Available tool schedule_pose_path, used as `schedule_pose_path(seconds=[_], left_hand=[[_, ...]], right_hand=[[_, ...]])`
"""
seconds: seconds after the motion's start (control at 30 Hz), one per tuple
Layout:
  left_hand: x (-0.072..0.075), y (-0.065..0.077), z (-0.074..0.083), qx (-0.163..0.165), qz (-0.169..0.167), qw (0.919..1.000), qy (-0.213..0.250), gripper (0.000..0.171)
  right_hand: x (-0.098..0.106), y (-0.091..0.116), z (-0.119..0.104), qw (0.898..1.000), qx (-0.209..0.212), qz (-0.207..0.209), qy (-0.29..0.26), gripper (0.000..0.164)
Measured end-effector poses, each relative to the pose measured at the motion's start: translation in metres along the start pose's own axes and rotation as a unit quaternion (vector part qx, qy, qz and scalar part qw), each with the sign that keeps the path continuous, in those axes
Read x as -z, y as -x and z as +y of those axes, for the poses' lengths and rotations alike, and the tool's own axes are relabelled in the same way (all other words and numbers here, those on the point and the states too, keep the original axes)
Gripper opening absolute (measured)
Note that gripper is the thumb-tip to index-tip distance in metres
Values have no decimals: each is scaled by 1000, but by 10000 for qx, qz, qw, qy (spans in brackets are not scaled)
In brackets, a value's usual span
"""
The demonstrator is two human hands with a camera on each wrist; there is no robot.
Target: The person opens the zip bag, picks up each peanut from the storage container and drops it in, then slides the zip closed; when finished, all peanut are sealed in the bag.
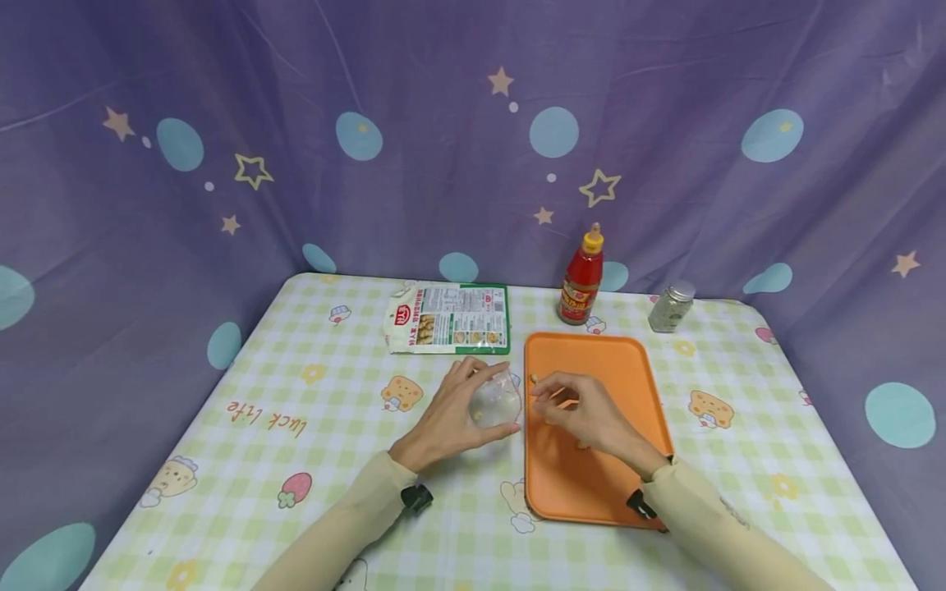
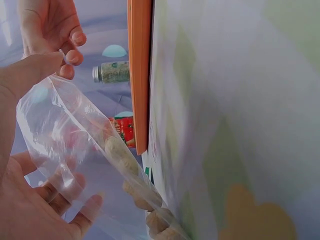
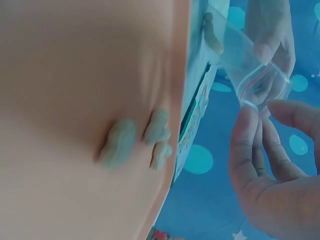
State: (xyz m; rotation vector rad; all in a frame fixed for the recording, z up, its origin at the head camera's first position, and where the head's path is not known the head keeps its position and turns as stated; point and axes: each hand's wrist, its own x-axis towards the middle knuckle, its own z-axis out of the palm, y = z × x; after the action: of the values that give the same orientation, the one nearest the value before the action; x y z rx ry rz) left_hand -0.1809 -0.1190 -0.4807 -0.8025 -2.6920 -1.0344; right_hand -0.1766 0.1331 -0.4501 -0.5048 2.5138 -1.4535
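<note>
My left hand holds a clear zip bag, thumb and fingers spread on either side of it. Through the film in the left wrist view, several peanuts show along its lower part. A pink zip line runs across its mouth in the right wrist view. Over the left edge of the orange tray is my right hand, fingers loosely bent beside the bag's mouth. Its fingertips overlap the bag's edge in the right wrist view, with nothing seen between them. A few peanuts lie on the tray near its rim.
Behind the bag lies a flat white and green food packet. A red sauce bottle with a yellow cap and a small seasoning jar stand beyond the tray. A checked cloth covers the table; a purple curtain hangs behind.
</note>
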Motion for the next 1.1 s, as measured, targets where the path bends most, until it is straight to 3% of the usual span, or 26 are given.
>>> schedule_pose_path(seconds=[0.17,0.43,0.87,1.1], left_hand=[[0,0,0,12,-35,10000,-20,86],[-1,0,-1,4,-42,10000,-21,87],[-1,1,-1,129,-136,9998,-17,86],[-1,0,-1,31,-101,9999,-84,86]], right_hand=[[10,1,8,9999,-86,40,135,14],[17,-1,27,9961,236,165,839,10],[8,-5,39,9951,134,-352,919,7],[3,-6,42,9886,229,-477,1409,4]])
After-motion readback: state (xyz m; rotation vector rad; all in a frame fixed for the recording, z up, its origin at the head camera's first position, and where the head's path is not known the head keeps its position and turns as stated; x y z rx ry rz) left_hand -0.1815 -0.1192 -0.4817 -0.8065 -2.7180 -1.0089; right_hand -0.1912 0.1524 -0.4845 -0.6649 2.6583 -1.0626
